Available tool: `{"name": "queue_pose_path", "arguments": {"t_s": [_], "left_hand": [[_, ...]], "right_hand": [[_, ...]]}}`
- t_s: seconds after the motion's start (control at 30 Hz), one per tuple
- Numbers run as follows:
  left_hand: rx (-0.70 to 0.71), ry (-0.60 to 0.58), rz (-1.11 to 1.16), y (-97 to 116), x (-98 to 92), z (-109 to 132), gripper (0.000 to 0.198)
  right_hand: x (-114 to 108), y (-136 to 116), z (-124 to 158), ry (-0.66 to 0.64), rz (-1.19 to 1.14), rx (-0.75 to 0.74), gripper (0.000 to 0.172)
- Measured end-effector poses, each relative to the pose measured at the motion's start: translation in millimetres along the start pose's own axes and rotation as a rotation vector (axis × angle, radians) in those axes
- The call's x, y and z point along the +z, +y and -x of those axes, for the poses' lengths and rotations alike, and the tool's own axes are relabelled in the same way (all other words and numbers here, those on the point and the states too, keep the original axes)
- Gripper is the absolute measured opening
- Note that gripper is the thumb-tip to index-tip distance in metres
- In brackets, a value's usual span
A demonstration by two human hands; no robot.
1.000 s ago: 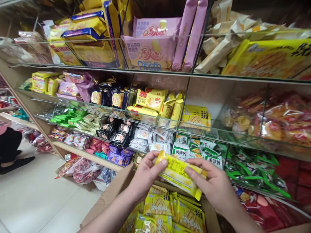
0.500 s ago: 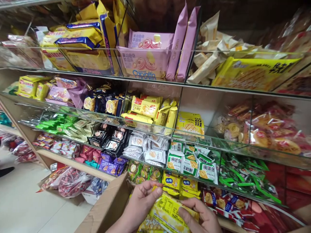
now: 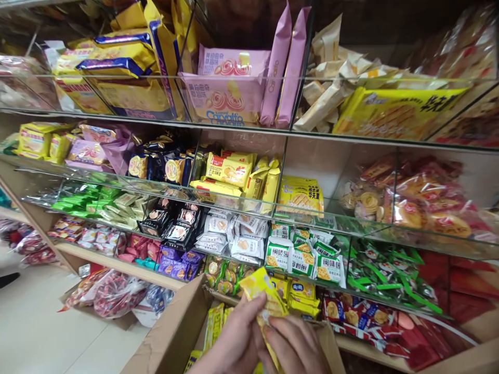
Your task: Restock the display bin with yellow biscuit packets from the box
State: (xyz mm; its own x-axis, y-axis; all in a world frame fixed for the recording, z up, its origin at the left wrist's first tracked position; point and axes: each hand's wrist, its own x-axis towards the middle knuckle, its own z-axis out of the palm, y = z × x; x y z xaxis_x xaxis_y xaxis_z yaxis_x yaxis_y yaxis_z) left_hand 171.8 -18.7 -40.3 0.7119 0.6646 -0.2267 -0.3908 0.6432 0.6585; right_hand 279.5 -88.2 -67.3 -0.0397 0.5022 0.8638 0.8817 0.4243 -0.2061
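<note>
Both my hands hold a yellow snack packet (image 3: 262, 289) low in the middle of the view, over an open cardboard box (image 3: 175, 332). My left hand (image 3: 233, 343) grips the packet's left side with fingers closed on it. My right hand (image 3: 296, 347) pinches it from the right, thumb on the wrapper. The packet stands on edge, its top corner pointing up toward the shelves. More yellow packets (image 3: 213, 322) show inside the box beside my left hand. A matching yellow biscuit pack (image 3: 301, 194) lies alone in a shelf compartment above.
Glass-fronted shelves (image 3: 249, 130) hold many snack packs: pink boxes (image 3: 226, 83), green-white packs (image 3: 304, 254), dark packs (image 3: 171, 223). Bags of red sweets (image 3: 109, 291) lie on the tiled floor (image 3: 35, 332) at left. A dark shoe tip (image 3: 8, 279) shows at the far left.
The packet has turned from lying flat across both hands to standing on edge. My hands have come closer together and dropped lower in view. The camera has shifted slightly right.
</note>
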Motion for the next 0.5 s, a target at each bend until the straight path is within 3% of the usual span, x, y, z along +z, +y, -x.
{"name": "queue_pose_path", "arguments": {"t_s": [0.07,0.13,0.23,0.3,0.37,0.5], "left_hand": [[0.017,0.013,0.039,10,2.4,2,0.044],[0.000,-0.003,0.042,19,0.8,3,0.038],[-0.021,-0.078,0.031,25,-0.5,5,0.036],[-0.023,-0.125,0.024,23,2.2,5,0.037],[-0.028,-0.149,-0.008,19,6.4,5,0.039],[-0.058,-0.139,-0.111,8,9.0,6,0.038]], "right_hand": [[-7,0,0,-0.064,-0.096,0.020,0.015],[-19,6,-4,-0.054,-0.160,0.145,0.014],[-31,19,-17,-0.009,-0.234,0.535,0.019],[-30,24,-28,-0.043,-0.448,0.847,0.032],[-26,25,-36,-0.103,-0.727,1.050,0.044],[-15,24,-38,-0.109,-0.991,1.172,0.033]]}}
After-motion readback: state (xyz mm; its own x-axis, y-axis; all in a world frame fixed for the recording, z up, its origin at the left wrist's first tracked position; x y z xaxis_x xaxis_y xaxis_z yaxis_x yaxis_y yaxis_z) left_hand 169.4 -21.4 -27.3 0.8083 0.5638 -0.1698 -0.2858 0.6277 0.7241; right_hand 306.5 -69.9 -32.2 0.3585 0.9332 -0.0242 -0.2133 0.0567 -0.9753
